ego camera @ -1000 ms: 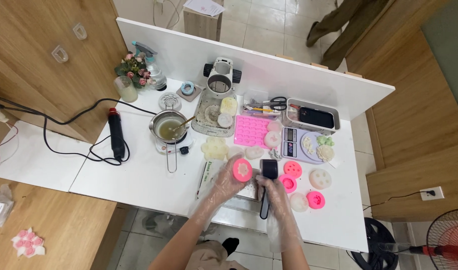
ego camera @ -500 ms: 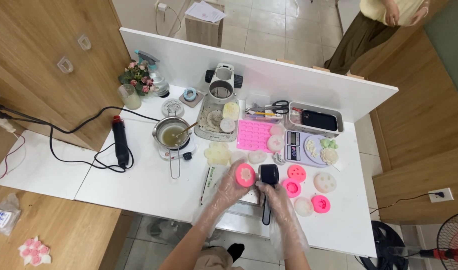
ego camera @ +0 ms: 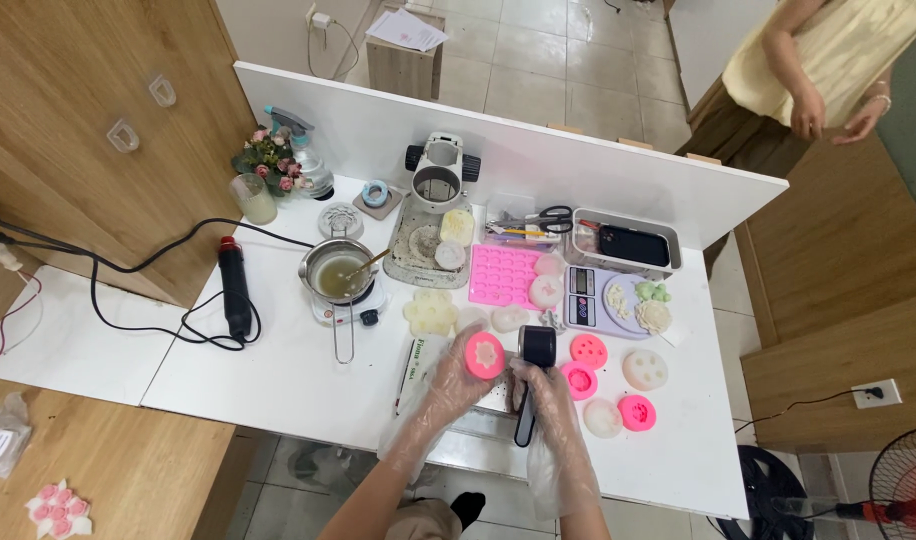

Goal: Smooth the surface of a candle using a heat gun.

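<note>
My left hand, in a clear plastic glove, holds a round pink silicone mould with a pale flower shape in it, tilted up over the table's front edge. My right hand, also gloved, grips the handle of a black tool whose round head sits right beside the pink mould. Both hands are close together above a metal tray near the front of the white table.
Several pink round moulds and pale wax pieces lie to the right. A small pot on a burner, a pink square mould, a scale, a black heat gun with cables, flowers, and another person beyond the white divider.
The view has shifted slightly; the other person beyond the divider has come further into view at the top right. My hands hold the mould and black tool in nearly the same place.
</note>
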